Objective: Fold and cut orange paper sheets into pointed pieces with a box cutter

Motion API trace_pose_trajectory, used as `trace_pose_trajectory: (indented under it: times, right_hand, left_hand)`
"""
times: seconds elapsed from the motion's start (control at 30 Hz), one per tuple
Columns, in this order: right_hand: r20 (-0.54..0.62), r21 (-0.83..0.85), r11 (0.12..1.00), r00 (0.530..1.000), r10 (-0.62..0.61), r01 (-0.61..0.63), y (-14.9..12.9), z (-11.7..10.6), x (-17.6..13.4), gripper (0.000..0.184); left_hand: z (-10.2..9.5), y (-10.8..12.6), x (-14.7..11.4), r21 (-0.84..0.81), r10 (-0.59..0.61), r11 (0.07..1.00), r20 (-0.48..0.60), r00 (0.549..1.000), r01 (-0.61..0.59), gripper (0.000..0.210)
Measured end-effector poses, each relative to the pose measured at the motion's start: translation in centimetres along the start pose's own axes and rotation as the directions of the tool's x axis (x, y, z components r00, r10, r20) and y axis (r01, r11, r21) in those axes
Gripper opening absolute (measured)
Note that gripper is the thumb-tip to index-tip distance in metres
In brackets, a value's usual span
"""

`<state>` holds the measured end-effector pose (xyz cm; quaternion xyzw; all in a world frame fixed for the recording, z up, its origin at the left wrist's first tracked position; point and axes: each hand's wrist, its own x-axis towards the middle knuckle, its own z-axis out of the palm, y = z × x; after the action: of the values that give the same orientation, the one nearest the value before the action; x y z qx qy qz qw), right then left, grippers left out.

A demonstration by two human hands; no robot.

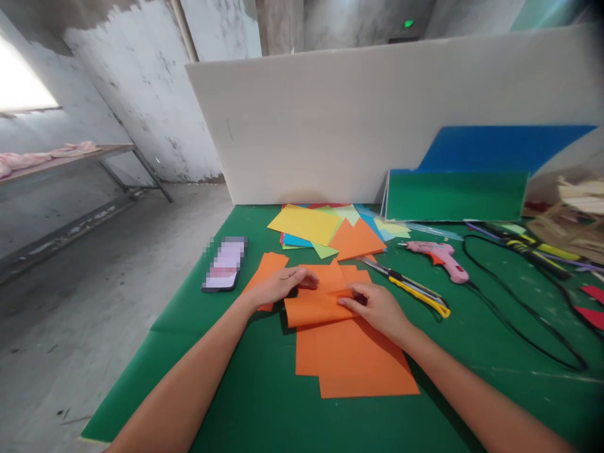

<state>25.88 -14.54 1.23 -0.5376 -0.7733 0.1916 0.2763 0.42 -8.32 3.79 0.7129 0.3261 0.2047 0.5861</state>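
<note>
On the green desk (pixel 255 390), the curled orange sheet (pixel 309 311) sits between the two hands, over loose orange sheets (pixel 368 374). The right hand (pixel 380 306) appears to pinch it between thumb and fingers; the left hand (pixel 283 283) bends its fingers over the upper left part, though whether they grip I cannot tell. The likeliest trouble is a crooked crease, should the hands pull unevenly, or a skewed pile, since the lower sheets seem held by little but their own weight. The utility knife (pixel 418 296) near the right hand (its blade looks extended) could nick skin on a careless reach. The paper looks matt, smooth and springy, rounded along its near edge; the knife's handle is slim, yellow and black.
</note>
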Motion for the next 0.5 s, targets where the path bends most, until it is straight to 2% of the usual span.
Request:
trace_pose_trajectory:
  times: [0.07, 0.13, 0.2, 0.27, 0.37, 0.5]
  right_hand:
    - [0.004, -0.041, 0.999, 1.0, -0.008, 0.009, -0.1, 0.1, 0.0, 0.041]
    - [0.0, -0.067, 0.998, 1.0, -0.012, 0.012, -0.2, 0.1, 0.0, 0.041]
    - [-0.008, -0.086, 0.996, 1.0, -0.02, 0.019, -0.3, 0.2, 0.0, 0.041]
    - [-0.012, -0.107, 0.994, 1.0, -0.025, 0.024, -0.4, 0.2, 0.0, 0.04]
    - [-0.013, -0.127, 0.992, 1.0, -0.013, 0.011, -0.5, 0.3, 0.0, 0.038]
    - [-0.019, -0.048, 0.998, 0.999, 0.036, -0.037, -0.5, 0.3, -0.1, 0.022]
  left_hand:
    - [-0.1, 0.4, 0.0, 0.067, -0.018, 0.998, 0.039, 0.999, 0.015, 0.044]
    - [0.0, 0.7, -0.1, 0.211, 0.039, 0.976, 0.073, 0.997, -0.054, 0.037]
    - [0.2, 0.9, -0.2, 0.384, 0.137, 0.909, 0.095, 0.986, -0.163, 0.032]
    - [0.6, 1.1, -0.3, 0.509, 0.19, 0.831, 0.118, 0.975, -0.224, 0.028]
    - [1.1, 1.3, -0.5, 0.597, 0.175, 0.767, 0.156, 0.972, -0.234, 0.029]
    - [1.6, 1.0, -0.4, 0.637, 0.22, 0.715, 0.186, 0.958, -0.288, 0.035]
